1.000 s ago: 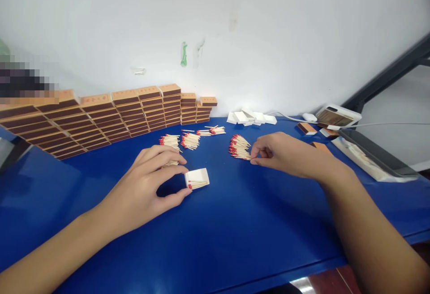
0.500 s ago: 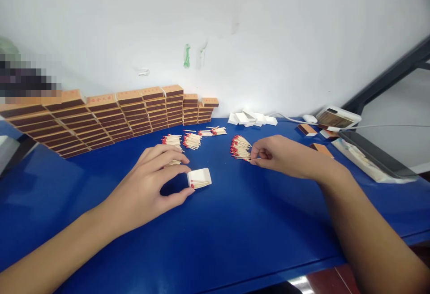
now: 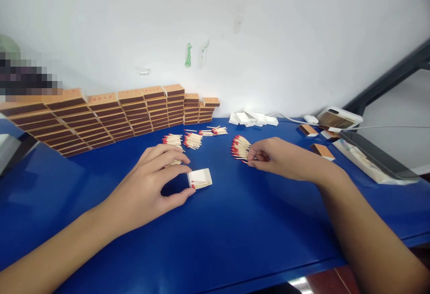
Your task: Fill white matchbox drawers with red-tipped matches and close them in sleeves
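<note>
1. Your right hand [image 3: 273,157] has shifted slightly left against the match pile [image 3: 239,146] since half a second ago; its fingertips now sit a little farther over the pile's near right edge.
2. By those fingertips, a single red match head [image 3: 244,161] now shows more clearly, just in front of the pile.
3. More of the orange matchbox [image 3: 323,151] shows beyond your right forearm than a second ago.
4. Your right thumb and fingers are drawn close together; you cannot tell whether they hold a match.
5. Your left hand [image 3: 152,180] keeps the white tray [image 3: 202,175] between forefinger and thumb at its left end.
6. That tray lies open on the blue counter [image 3: 208,240], left of the pile, with a few matches [image 3: 201,185] along its near side, red heads leftward.
</note>
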A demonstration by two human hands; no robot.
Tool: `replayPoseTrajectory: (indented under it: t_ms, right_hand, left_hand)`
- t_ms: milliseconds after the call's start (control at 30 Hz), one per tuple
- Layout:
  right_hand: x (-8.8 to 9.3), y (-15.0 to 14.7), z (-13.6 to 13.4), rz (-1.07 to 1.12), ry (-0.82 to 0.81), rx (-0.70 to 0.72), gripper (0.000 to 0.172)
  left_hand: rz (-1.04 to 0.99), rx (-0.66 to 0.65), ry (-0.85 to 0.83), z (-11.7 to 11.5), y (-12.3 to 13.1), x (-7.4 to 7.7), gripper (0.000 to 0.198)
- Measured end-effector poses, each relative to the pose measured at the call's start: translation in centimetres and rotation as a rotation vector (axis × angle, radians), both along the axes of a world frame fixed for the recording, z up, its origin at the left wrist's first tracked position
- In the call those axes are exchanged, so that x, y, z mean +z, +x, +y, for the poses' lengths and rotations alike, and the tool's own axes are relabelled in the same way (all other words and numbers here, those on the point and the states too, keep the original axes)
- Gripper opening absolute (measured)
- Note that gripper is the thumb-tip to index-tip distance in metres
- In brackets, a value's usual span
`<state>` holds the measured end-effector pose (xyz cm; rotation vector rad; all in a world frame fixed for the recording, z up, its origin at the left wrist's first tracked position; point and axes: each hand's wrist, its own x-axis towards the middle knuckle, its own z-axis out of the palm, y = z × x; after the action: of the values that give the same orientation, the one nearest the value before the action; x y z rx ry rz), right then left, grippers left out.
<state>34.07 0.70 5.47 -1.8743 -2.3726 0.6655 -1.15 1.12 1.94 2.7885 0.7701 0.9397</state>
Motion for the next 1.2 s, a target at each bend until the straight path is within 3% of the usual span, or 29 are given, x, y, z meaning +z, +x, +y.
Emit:
replayPoseTrajectory:
  t_ms: [267, 433, 567, 767, 1200]
  right_hand:
    - [-0.1, -1.5, -0.4, 0.037, -0.005, 0.084, 0.008]
    - [-0.2, -4.5, -1.2, 0.258, 0.225, 0.172, 0.015]
    - [-1.1, -7.7, -2.4, 0.379, 0.286, 0.280, 0.002]
    - [-2.6, -9.2, -3.0, 0.298, 0.338, 0.329, 0.008]
    - [-2.8, -9.6, -2.9, 0.194, 0.384, 0.373, 0.004]
  left_hand:
    - [0.000, 0.008, -0.015, 0.1, 0.0, -0.3, 0.017]
    - [0.034, 0.002, -0.063, -0.3, 0.3, -0.7, 0.019]
    - [0.026, -0.022, -0.061, -0.4, 0.5, -0.8, 0.020]
    - [0.013, -0.049, -0.036, -0.3, 0.5, -0.7, 0.021]
    - [0.008, -0.070, -0.015, 0.0, 0.3, -0.9, 0.024]
